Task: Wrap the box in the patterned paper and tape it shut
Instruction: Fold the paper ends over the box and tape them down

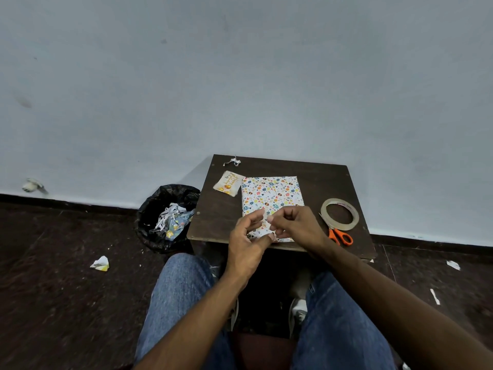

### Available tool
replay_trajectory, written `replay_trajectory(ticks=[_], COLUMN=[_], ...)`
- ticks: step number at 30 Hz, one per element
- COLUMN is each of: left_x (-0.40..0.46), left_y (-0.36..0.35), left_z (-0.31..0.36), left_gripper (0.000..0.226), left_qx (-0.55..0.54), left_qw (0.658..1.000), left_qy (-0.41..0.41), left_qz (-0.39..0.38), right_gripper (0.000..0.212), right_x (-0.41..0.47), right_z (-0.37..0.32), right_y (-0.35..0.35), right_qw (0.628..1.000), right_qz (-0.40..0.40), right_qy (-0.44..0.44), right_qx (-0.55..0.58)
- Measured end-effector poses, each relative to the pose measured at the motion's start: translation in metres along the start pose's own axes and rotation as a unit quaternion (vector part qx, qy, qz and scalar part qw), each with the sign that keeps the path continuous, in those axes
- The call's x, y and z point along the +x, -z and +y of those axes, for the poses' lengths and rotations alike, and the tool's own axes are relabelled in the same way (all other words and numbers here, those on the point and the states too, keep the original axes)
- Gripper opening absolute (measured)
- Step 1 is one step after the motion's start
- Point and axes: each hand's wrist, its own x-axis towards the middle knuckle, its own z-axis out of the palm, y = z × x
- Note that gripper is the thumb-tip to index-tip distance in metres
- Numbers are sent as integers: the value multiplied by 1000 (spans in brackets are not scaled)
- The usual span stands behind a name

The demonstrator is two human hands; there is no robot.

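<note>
The box point(270, 193), covered in white paper with coloured dots and hearts, lies flat on the small dark table point(314, 180). My left hand point(246, 239) and my right hand point(298, 225) hover over its near end, fingers curled and fingertips meeting. They seem to pinch a small clear piece of tape point(267, 219) between them, though it is hard to make out. My left thumb lies at the box's near edge. The tape roll point(339, 214) rests on the table to the right of the box. The hands hide the box's near end.
Orange-handled scissors point(340, 236) lie beside the tape roll at the table's front right. A small greeting card point(229, 183) and a paper scrap point(233, 162) sit at the back left. A black-lined bin point(166, 217) of paper cuttings stands left of the table. Scraps litter the floor.
</note>
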Motion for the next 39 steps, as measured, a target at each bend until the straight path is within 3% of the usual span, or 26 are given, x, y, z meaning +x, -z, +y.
replay_trajectory(ticks=[6,8,10,12,15,17,19,21,26,39], left_x=[9,11,10,7,2,-1,-1,-2,-1,-1], left_y=[9,15,21,26,29,29,30,30,28,27], left_z=[-20,-23,-27,-32,-43,-48,-52,-55,-52,-52], left_gripper=[59,60,51,43,48,53,57,60,64,58], left_qx=[151,245,315,377,496,546,571,579,555,514], left_qw=[988,969,945,910,829,786,766,762,791,827], left_qy=[-29,-25,-88,-166,-242,-266,-271,-261,-225,-199], left_qz=[14,14,2,-35,-93,-116,-121,-123,-123,-112], right_gripper=[17,18,19,20,23,24,22,19,12,18], right_x=[-6,-6,-6,-5,-4,-2,1,3,11,32], right_z=[8,12,17,22,25,26,26,26,30,24], right_y=[-2,-2,-2,-2,-7,-9,-12,-14,-19,-20], right_qw=[998,997,995,992,989,986,984,982,977,959], right_qz=[15,41,70,87,98,106,108,110,118,123], right_qy=[-35,-47,-63,-81,-104,-119,-137,-152,-176,-252], right_qx=[49,42,36,41,47,46,44,34,0,-53])
